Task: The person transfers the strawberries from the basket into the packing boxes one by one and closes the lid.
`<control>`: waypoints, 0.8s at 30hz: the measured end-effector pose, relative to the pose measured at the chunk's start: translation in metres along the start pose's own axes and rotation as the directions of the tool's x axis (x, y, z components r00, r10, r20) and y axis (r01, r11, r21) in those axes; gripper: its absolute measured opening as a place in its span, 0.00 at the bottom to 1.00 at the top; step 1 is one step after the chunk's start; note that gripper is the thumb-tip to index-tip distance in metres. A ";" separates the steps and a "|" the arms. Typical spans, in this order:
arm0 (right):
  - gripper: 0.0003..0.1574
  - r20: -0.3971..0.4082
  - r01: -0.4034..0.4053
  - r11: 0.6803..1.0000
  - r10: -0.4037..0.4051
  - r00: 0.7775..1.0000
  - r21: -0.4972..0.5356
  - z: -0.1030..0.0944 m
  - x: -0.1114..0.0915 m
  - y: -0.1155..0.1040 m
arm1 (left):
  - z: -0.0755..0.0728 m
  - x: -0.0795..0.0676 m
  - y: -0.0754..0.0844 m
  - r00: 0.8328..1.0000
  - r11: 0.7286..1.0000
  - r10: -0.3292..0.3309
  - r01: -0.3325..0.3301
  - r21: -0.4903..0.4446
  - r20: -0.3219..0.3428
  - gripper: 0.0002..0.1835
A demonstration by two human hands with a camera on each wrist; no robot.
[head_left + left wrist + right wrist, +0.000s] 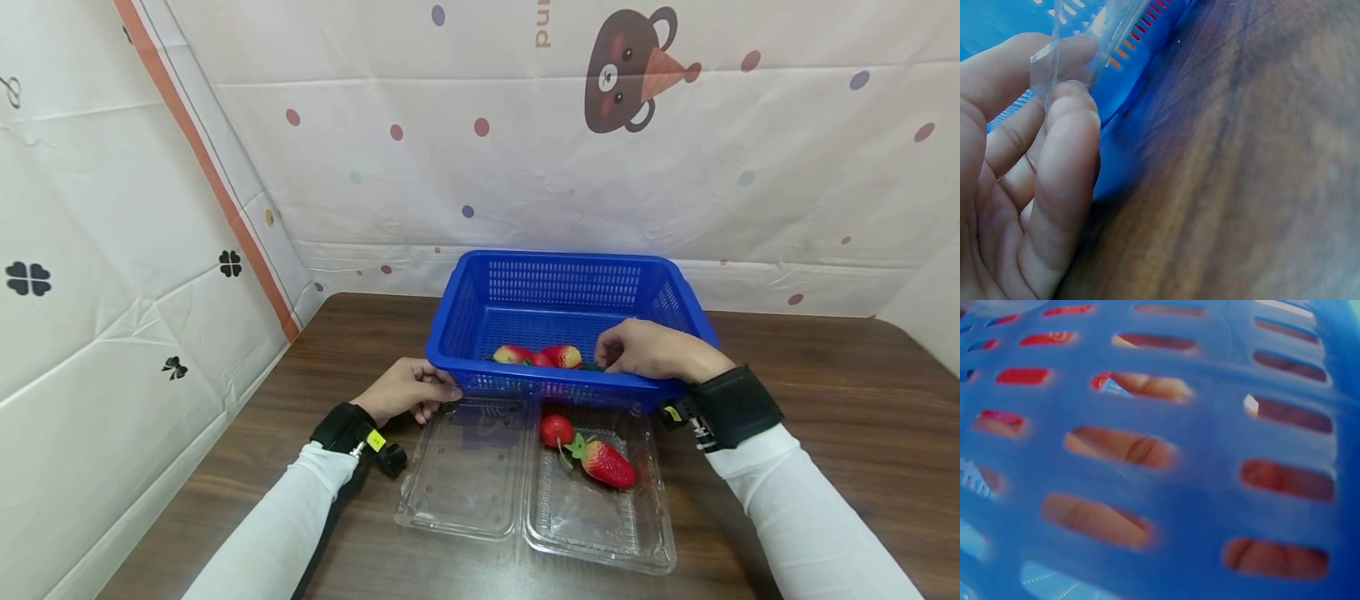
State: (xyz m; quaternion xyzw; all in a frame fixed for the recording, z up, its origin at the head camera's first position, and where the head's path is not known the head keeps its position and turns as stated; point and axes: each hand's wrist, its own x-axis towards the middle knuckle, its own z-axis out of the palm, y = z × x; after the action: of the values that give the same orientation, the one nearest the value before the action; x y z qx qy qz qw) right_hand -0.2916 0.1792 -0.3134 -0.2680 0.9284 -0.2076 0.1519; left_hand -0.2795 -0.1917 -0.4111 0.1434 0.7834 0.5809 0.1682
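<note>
Nearest us on the surface, the open box holds a strawberry and a round red fruit. Our left hand pinches the lid's far edge. Beyond, the basket has more fruit, so we judge the work only partway done; our right hand reaches in, fingers bent, but we cannot tell what it holds.

The basket is strong blue, with a slotted pattern in rows. Inside the basket, I see fruits coloured red and pale yellow. In front of the basket, the container is colourless, transparent; its strawberry is red with green leaves. Under the basket, the table is brown, wood-grained. Behind the basket, the sheet is white, with red and blue dots and one brown bear.
</note>
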 end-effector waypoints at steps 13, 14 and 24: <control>0.07 -0.049 0.024 0.999 -0.025 0.998 -0.031 -0.001 -0.003 -0.002 | 0.000 -0.001 0.001 1.000 1.000 -0.006 0.006 0.005 -0.005 0.14; 0.07 -0.055 0.026 0.999 -0.028 0.998 -0.036 -0.001 -0.003 -0.002 | 0.000 -0.001 0.001 1.000 1.000 -0.004 0.004 0.006 -0.005 0.14; 0.06 -0.097 0.059 0.995 -0.066 0.993 -0.077 -0.004 -0.006 -0.005 | 0.000 -0.001 0.000 1.000 1.000 0.000 0.000 0.001 0.001 0.14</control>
State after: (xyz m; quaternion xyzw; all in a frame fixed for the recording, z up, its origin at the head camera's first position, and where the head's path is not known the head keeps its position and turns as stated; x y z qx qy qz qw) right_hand -0.2863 0.1798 -0.3066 -0.2918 0.9330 -0.1907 0.0891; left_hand -0.2790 -0.1922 -0.4107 0.1438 0.7836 0.5804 0.1683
